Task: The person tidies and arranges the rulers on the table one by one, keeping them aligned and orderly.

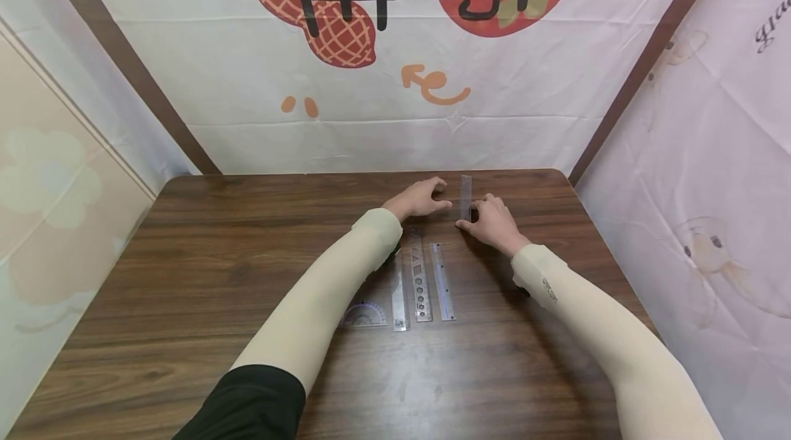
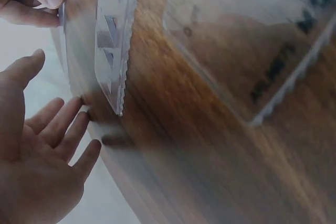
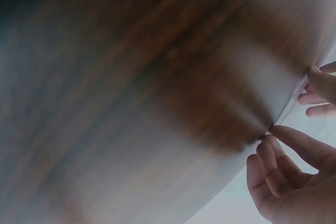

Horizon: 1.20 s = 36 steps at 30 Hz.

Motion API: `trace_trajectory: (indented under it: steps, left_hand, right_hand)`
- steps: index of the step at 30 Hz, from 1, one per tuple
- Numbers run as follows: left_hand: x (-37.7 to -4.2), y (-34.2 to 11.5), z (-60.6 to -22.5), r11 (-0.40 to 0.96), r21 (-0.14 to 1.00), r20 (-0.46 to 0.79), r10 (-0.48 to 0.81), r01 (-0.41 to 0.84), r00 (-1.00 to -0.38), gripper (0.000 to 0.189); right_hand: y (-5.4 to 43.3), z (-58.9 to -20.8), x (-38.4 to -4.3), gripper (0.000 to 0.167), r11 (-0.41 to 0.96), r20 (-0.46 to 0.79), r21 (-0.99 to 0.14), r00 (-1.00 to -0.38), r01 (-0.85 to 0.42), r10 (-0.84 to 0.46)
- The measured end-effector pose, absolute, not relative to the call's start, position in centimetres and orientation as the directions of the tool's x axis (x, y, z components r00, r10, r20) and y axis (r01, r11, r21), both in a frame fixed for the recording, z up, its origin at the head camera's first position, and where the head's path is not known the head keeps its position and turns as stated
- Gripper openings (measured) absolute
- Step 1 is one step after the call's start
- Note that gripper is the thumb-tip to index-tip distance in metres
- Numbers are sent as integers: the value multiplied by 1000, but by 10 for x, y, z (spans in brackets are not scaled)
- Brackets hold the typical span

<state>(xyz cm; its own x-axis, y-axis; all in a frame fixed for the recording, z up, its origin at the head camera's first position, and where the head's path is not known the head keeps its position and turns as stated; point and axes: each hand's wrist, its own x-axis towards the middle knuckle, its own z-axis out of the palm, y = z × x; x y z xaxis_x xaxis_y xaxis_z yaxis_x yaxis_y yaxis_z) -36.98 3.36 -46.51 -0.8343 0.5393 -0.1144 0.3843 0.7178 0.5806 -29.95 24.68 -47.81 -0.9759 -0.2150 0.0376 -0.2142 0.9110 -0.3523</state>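
Observation:
A clear ruler [image 1: 466,194] lies near the back edge of the table, right of centre. My right hand [image 1: 492,224] pinches its near end between thumb and fingers, and the right wrist view shows those fingertips together at the ruler's edge. Just left of that ruler is my left hand [image 1: 421,198], its thumb and fingers spread with nothing between them. In the left wrist view the left hand [image 2: 52,145] is also spread, beside a clear stencil ruler [image 2: 111,40] with cut-out triangles.
Nearer the front, a protractor [image 1: 364,316], a clear ruler [image 1: 399,299], the stencil ruler [image 1: 421,289] and a ruler with a bluish strip [image 1: 442,285] lie side by side. The left forearm partly covers the protractor. A printed cloth wall [image 1: 364,145] stands behind the table [image 1: 204,255].

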Motion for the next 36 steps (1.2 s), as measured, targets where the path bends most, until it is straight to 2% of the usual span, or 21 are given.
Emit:
trace_trajectory:
  steps: [9,18,28,36]
  left_hand:
    - [-369,31,-465,709,597,-120,543,376,-831,61]
    - [-370,30,-468,703,605,-99,532,374,-841,57]
    - [-373,26,-467,787,495,-71,460,369,-885,59]
    - [-373,22,-468,806,493,-89,420,327,-903,64]
  right_hand:
    - [249,-478,-298,63,917,33,-335,-976,-216,-217]
    - [249,-481,-294,54,922,51,-295,-968,-250,-246]
    - [248,-481,-291,42,917,96,-288,-961,-276,-260]
    - [247,-480,-288,35,905,98,-327,-962,-271,-253]
